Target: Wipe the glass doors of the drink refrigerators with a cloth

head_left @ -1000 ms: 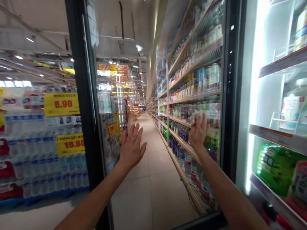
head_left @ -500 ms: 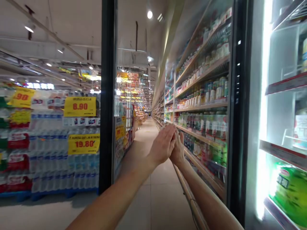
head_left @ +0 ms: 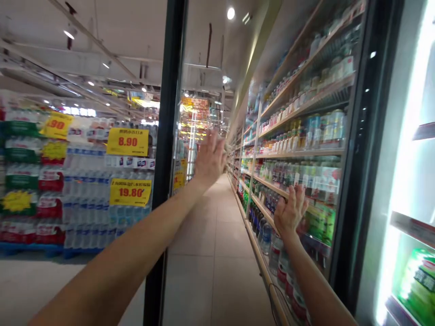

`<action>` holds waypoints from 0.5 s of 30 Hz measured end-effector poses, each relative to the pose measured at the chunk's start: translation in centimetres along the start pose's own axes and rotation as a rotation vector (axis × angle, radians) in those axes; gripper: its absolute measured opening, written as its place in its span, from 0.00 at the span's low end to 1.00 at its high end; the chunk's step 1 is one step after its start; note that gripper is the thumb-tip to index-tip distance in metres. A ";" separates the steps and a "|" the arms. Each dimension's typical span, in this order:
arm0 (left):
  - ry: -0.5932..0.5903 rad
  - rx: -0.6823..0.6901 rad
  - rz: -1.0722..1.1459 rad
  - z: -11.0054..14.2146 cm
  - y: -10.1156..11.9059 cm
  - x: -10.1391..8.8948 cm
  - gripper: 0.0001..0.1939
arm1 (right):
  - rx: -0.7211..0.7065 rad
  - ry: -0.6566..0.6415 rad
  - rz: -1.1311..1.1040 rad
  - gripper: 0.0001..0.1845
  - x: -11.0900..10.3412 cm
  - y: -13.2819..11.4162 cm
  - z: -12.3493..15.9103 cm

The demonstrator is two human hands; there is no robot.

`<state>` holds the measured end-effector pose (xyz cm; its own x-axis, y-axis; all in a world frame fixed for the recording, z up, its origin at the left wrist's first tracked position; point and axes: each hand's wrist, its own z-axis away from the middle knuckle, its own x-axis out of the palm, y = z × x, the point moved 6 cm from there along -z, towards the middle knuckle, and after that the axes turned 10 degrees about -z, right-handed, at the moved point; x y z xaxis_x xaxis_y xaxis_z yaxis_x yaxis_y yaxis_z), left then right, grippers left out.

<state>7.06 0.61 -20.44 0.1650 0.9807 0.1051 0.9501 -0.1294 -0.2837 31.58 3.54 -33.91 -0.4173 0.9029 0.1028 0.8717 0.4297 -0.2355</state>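
Black-framed clear glass door stands upright across the middle of the frame, its glass streaked with reflections. Just in front of it, the person's bare left hand is raised at centre, blurred, palm turned away, fingers straight and close together. A pale, crumpled cloth peeks out at their right edge, mostly hidden; I cannot tell how firmly it is held. Lower and right of centre, the bare right hand faces the glass with its fingers slightly bent and spread apart. Both forearms rise from the lower edge.

At the right edge, a brightly lit white cooler holds a shiny green bag on its lower shelf. Long shelves with pale wood-coloured edges show in the glass, carrying cans and bottles. Farther off at left, yellow price signs hang on shrink-wrapped clear bottles stacked on blue pallets.
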 end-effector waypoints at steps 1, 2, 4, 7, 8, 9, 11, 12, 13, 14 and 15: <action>0.017 -0.099 -0.021 -0.1 -1.3 -0.3 0.20 | -0.002 0.000 0.007 0.27 0.0 -0.1 0.2; 0.016 -0.121 -0.023 0.3 -1.4 -0.4 0.21 | -0.009 -0.004 0.015 0.27 0.1 -0.3 0.3; -0.035 0.015 -0.006 2.1 1.3 -0.3 0.22 | -0.040 -0.022 0.029 0.27 0.4 -0.6 0.6; -0.070 0.548 0.075 5.9 8.2 0.0 0.22 | -0.098 -0.037 0.044 0.28 0.6 -1.1 0.8; -0.084 0.655 0.083 6.5 9.1 0.1 0.22 | -0.112 -0.038 0.045 0.28 0.6 -1.1 0.9; -0.089 0.693 0.083 6.5 9.0 0.2 0.22 | -0.118 -0.033 0.046 0.28 0.6 -1.1 0.9; -0.081 0.585 0.061 4.9 6.1 0.1 0.23 | -0.120 -0.032 0.045 0.27 0.6 -1.1 1.0; -0.062 0.460 0.040 3.7 4.0 -0.1 0.23 | -0.119 -0.032 0.045 0.27 0.6 -1.1 1.0; -0.034 0.316 0.026 2.8 1.7 -0.4 0.22 | -0.115 -0.036 0.044 0.27 0.6 -1.0 1.0; 0.000 0.190 0.030 2.4 -0.1 -0.8 0.22 | -0.110 -0.041 0.043 0.27 0.5 -1.0 1.0; 0.012 0.141 0.052 2.6 -1.1 -1.2 0.22 | -0.102 -0.043 0.041 0.27 0.5 -1.0 1.0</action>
<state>5.14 -0.02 -22.71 0.2166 0.9713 0.0983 0.8941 -0.1569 -0.4196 30.19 3.56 -34.55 -0.3896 0.9195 0.0532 0.9090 0.3932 -0.1385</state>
